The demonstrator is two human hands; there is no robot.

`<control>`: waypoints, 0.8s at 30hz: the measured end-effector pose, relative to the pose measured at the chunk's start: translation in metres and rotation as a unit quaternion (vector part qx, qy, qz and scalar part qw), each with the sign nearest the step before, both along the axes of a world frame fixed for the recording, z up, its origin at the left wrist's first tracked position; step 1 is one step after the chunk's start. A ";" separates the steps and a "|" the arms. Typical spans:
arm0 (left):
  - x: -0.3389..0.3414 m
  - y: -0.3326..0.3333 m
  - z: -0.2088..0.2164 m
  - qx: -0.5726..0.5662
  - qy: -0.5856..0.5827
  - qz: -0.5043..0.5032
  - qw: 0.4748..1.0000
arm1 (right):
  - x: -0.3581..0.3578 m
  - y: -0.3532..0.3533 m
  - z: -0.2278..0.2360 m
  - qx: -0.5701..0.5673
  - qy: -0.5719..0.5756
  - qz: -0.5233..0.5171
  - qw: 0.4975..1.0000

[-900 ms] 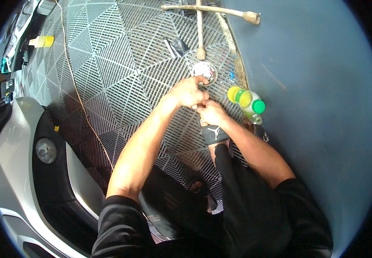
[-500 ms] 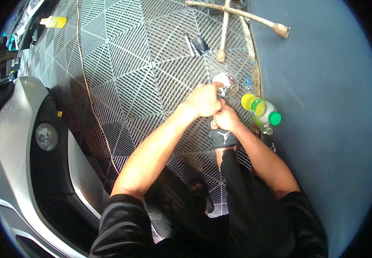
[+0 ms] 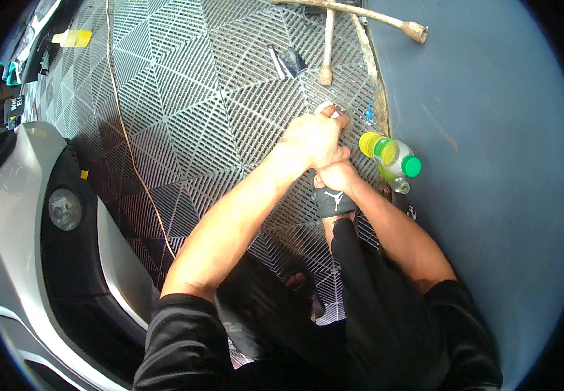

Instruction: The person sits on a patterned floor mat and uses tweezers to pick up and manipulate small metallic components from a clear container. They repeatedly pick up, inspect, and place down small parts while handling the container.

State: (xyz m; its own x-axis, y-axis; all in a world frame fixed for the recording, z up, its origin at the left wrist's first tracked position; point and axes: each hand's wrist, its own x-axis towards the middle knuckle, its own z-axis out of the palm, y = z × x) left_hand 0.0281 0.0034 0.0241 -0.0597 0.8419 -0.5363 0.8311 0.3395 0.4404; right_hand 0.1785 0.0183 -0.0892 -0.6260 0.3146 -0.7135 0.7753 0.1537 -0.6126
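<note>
Far to the left of the left hand, the silver front of a car rounds the edge of the view, with a round lamp in its dark trim. Beyond the lamp, well ahead and left of that hand, lies a yellow container. A thin pale cable runs between car and hand over a floor of grey slatted tiles. Ahead and slightly left of the hand, apart from it, is a small black packet. The left hand has its back up and its fingers bent forward; the palm is hidden, so whether it grips anything I cannot tell. Right at its fingertips is a small round dish, whitish and mostly covered by them. Farther ahead lies a cross-shaped wrench. The right hand sits just under and behind the left, overlapped by it; its fingers are hidden, so its hold cannot be told either. Close behind it is a black sandal on a foot. Near its right, a green-capped bottle overlaps a clear open-necked one, beside a blue-grey panel.
</note>
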 end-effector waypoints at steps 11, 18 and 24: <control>0.005 0.020 -0.017 0.001 0.094 -0.124 0.988 | -0.006 -0.001 0.006 -0.028 -0.013 -0.040 0.999; 0.014 0.021 -0.009 -0.028 0.164 -0.147 0.975 | -0.002 0.000 -0.002 0.138 0.061 0.209 0.966; 0.012 0.011 0.001 -0.034 0.174 -0.182 0.967 | 0.001 -0.003 -0.002 0.131 0.034 0.177 0.975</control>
State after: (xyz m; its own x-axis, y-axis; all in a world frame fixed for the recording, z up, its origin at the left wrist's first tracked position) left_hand 0.0402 0.0145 0.0255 0.0468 0.8041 -0.5927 0.9950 0.0147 0.0986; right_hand 0.1792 0.0158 -0.0912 -0.7719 0.2355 -0.5905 0.6037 0.5625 -0.5649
